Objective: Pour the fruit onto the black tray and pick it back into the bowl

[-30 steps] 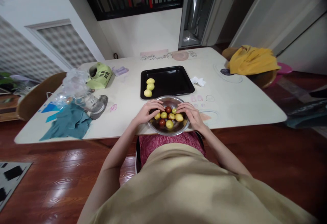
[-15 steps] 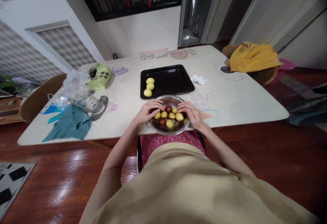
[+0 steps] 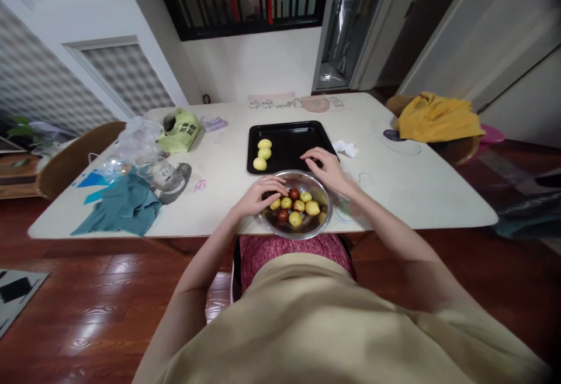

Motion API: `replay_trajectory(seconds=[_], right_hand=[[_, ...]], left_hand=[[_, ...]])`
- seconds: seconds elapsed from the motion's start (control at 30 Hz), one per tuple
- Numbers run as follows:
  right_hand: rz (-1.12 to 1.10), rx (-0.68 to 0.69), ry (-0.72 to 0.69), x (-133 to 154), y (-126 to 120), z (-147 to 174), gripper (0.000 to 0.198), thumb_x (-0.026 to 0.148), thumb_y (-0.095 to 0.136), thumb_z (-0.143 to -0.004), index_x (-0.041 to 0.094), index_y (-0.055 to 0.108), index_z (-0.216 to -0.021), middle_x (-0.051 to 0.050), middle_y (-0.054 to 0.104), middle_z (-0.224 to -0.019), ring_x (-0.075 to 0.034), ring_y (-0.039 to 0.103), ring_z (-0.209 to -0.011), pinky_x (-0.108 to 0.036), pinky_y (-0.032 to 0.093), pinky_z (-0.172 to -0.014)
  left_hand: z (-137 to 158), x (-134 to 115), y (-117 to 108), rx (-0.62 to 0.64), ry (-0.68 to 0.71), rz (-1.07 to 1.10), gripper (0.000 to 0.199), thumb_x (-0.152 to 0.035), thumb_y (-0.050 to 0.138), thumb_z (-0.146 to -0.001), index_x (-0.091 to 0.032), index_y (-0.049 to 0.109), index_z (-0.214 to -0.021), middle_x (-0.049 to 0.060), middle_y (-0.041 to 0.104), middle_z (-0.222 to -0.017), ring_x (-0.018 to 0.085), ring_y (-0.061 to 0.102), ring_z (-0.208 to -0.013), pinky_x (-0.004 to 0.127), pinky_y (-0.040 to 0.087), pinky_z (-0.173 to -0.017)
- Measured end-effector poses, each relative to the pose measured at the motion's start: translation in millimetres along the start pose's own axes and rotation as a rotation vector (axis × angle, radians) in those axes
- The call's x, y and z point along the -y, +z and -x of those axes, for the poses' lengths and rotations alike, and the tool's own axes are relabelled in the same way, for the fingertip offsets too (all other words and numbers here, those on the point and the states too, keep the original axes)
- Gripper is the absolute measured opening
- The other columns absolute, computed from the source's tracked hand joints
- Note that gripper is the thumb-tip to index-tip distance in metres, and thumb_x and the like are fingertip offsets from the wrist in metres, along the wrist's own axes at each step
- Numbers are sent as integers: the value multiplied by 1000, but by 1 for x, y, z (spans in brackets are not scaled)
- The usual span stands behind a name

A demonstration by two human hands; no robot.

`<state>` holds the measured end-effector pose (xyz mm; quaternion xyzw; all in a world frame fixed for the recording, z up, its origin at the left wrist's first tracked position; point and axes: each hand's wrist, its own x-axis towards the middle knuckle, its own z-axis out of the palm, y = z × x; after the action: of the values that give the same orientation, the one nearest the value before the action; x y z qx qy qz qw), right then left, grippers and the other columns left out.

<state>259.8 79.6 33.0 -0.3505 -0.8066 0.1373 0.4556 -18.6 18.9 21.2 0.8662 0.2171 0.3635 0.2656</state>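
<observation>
A steel bowl stands at the table's near edge. Several small round fruits, yellow-green and dark red-brown, lie in it, one of them a yellow fruit. My left hand reaches over the bowl's left rim, fingers extended above the fruit and thumb apart; whether it touches any is unclear. Over the near right edge of a black baking tray is my right hand, its fingers loosely bent and no object visible in them. Three yellow-green fruits rest in a row along the tray's left side.
Crumpled white tissue lies right of the tray. On the left are a teal cloth, clear plastic packaging and a green paper bag. A yellow garment hangs over a chair at the right.
My right hand has lifted from the bowl and moved forward to the tray's edge. My left hand stays at the bowl. The view has shifted slightly; the visible fruits keep their places.
</observation>
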Motion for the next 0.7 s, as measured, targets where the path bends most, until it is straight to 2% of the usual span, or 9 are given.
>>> replay_trajectory(seconds=[0.1,0.33,0.47,0.57,0.7], right_hand=[[64,138,-46,-20,18,-36,24,29,56,-101,23,75,-115,-10,75,-115,-27,70,-108,-44,58,-97],[171,407,-172,-50,72,-94,37,19,58,-97,19,69,-132,-13,68,-134,-29,64,-125,-48,56,-109],[196,522,-269,-53,93,-110,49,14,64,-92,21,65,-140,-13,63,-146,-30,59,-134,-50,54,-112],[236,587,-313,-55,102,-114,55,11,67,-89,22,63,-143,-13,62,-147,-30,58,-134,-51,54,-111],[314,572,-287,-62,103,-113,55,13,70,-89,17,58,-143,-18,62,-145,-33,58,-132,-51,54,-108]], left_hand=[[0,0,1,-4,-3,-2,28,-38,58,-108,-21,80,-109,11,82,-114,31,68,-127,51,50,-111],[1,1,2,2,-13,-4,27,-37,58,-107,-21,79,-109,10,83,-114,32,68,-128,52,50,-111],[1,1,2,5,-10,-12,29,-39,57,-107,-21,80,-109,10,83,-114,32,68,-129,52,50,-112],[1,0,1,3,-1,-24,30,-38,56,-108,-21,80,-110,11,83,-114,32,68,-128,52,50,-111],[1,-1,1,-3,-15,-26,32,-39,53,-109,-21,80,-110,11,83,-114,31,68,-127,52,50,-111]])
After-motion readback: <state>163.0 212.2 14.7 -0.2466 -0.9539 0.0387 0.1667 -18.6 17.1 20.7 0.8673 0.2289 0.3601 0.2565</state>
